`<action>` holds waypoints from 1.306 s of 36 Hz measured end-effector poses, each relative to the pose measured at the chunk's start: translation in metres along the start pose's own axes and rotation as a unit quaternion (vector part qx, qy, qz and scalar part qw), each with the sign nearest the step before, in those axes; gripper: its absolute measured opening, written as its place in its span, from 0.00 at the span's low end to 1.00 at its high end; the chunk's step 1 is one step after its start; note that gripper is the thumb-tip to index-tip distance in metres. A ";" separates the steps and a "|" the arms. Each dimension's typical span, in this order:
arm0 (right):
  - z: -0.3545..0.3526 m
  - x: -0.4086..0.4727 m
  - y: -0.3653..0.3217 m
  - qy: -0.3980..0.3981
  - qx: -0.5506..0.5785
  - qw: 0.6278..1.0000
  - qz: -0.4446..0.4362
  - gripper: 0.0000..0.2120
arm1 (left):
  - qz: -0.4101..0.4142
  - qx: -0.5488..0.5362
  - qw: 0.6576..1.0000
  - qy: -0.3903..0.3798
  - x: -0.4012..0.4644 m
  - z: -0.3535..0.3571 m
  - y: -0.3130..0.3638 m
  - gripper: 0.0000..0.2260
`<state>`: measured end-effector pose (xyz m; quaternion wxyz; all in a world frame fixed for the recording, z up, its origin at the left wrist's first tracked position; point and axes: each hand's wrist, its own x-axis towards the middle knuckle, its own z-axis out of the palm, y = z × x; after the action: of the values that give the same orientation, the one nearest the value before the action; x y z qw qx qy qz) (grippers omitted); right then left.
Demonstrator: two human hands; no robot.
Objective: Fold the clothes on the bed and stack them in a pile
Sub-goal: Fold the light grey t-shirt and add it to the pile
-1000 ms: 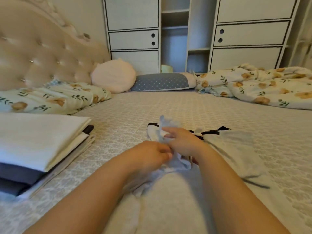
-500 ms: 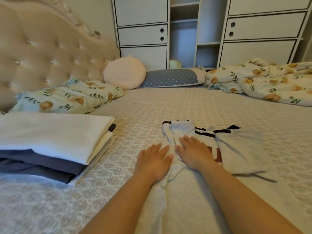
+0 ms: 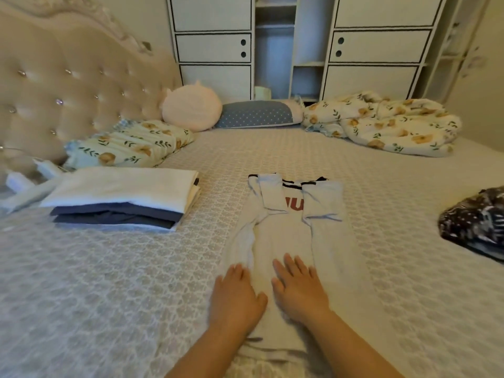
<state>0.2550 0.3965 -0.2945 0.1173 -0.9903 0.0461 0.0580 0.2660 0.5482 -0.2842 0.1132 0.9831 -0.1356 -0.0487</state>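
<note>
A pale shirt (image 3: 283,241), sleeves folded inward, is laid flat on the bed (image 3: 109,282). Its lower part is pressed by the left hand (image 3: 236,293) and right hand (image 3: 298,289), fingers straight. A folded pile (image 3: 122,197) is seen well to the left.

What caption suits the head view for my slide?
Both hands press flat on a half-folded white shirt beside a folded pile.
</note>
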 end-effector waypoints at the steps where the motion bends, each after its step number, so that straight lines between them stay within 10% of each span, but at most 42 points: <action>1: 0.001 -0.015 -0.003 -0.017 0.002 1.000 -0.008 0.25 | -0.005 -0.005 1.000 0.015 -0.005 -0.005 0.002 0.28; 7: -0.014 -0.086 -0.005 -0.015 0.068 0.997 -0.017 0.26 | -0.059 0.010 0.998 0.030 -0.010 -0.035 0.015 0.11; 13: -0.027 -0.123 0.019 0.095 0.116 0.988 0.037 0.21 | -0.011 0.028 0.995 0.098 -0.021 -0.055 0.029 0.14; 20: -0.013 -0.143 0.017 0.115 0.041 0.989 0.082 0.16 | 0.090 0.017 0.993 -0.080 -0.053 -0.020 0.019 0.22; 28: -0.023 -0.143 0.022 0.126 0.019 0.981 0.144 0.08 | 0.167 0.026 0.984 -0.064 -0.082 -0.002 -0.020 0.33; 37: -0.009 -0.145 0.032 0.150 0.073 0.986 -0.001 0.12 | 0.148 -0.158 0.975 0.054 -0.094 -0.005 -0.041 0.17; 41: -0.006 -0.156 0.051 0.078 0.069 0.992 -0.066 0.29 | 0.199 -0.049 0.979 0.003 -0.091 0.002 -0.045 0.25; 47: -0.010 -0.158 0.066 0.058 -0.098 0.992 -0.047 0.26 | 0.178 0.001 0.980 -0.086 -0.077 0.003 -0.035 0.37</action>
<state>0.0925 0.3423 -0.2800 0.0196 -0.9998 0.0001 -0.0014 0.2010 0.6022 -0.2901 0.1065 0.9354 -0.3179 -0.1122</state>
